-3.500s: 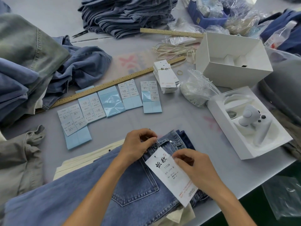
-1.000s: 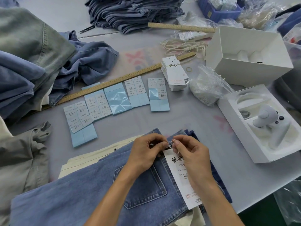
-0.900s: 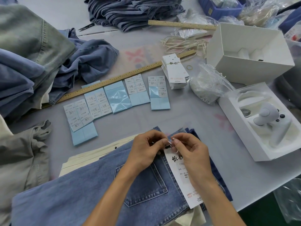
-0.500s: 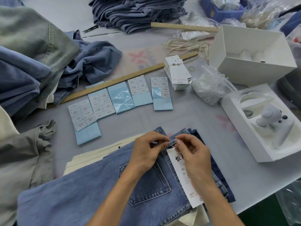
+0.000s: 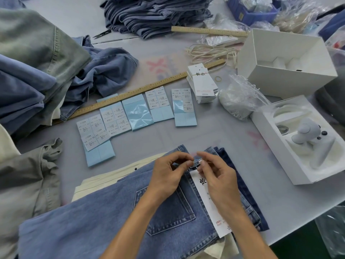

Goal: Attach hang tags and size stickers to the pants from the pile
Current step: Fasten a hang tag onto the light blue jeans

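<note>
Denim pants (image 5: 115,227) lie across the lower centre of the frame on a grey table (image 5: 214,135), a white hang tag (image 5: 203,191) resting by the back pocket. At the waistband, the left hand (image 5: 168,176) and right hand (image 5: 217,179) meet with fingertips pinched, on what is too small to tell. Blue size sticker sheets (image 5: 138,113) line the centre beside a wooden ruler (image 5: 141,90); a stack of hang tags (image 5: 202,83) sits right of them.
</note>
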A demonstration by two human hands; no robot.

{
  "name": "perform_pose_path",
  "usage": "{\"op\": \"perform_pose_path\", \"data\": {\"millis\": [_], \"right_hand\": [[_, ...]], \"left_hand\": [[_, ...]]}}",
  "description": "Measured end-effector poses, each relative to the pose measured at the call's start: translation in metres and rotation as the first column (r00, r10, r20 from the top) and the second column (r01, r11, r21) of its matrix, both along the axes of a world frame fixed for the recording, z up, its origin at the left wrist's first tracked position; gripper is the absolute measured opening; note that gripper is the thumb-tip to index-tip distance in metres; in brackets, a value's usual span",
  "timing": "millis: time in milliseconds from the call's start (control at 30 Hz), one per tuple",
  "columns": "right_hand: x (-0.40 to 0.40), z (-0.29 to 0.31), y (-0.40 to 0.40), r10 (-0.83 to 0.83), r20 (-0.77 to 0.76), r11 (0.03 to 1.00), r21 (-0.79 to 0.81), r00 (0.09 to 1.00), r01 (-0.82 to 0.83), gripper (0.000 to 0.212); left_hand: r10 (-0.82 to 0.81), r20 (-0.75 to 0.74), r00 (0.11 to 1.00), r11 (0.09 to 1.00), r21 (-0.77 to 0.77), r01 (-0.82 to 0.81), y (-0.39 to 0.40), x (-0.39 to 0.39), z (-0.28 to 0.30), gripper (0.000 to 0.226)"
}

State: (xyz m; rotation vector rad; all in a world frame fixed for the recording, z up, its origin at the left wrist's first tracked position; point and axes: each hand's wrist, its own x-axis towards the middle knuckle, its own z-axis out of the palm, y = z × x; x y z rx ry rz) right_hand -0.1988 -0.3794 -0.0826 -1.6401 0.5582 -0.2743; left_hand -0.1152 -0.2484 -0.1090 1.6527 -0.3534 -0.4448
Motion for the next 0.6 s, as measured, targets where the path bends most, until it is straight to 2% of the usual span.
{"op": "perform_pose_path", "data": {"millis": [133, 333, 600], "right_hand": [[-0.001, -0.0035, -0.0005, -0.053, 0.003, 0.997, 0.061, 0.999, 0.053, 0.019], [-0.001, -0.003, -0.0021, -0.054, 0.039, 0.99, 0.136, 0.998, 0.048, 0.019], [-0.0013, -0.0041, -0.0009, 0.059, -0.028, 0.996, -0.059, 0.998, -0.06, 0.029]], "left_hand": [[-0.003, 0.005, 1.0, 1.0, 0.002, 0.003, 0.0007, -0.0007, -0.0031, 0.019], [-0.006, 0.011, 1.0, 1.0, 0.016, 0.006, 0.001, -0.0031, -0.0053, 0.019], [0.011, -0.02, 1.0, 1.0, -0.021, -0.012, 0.0013, -0.0026, -0.005, 0.027]]}}
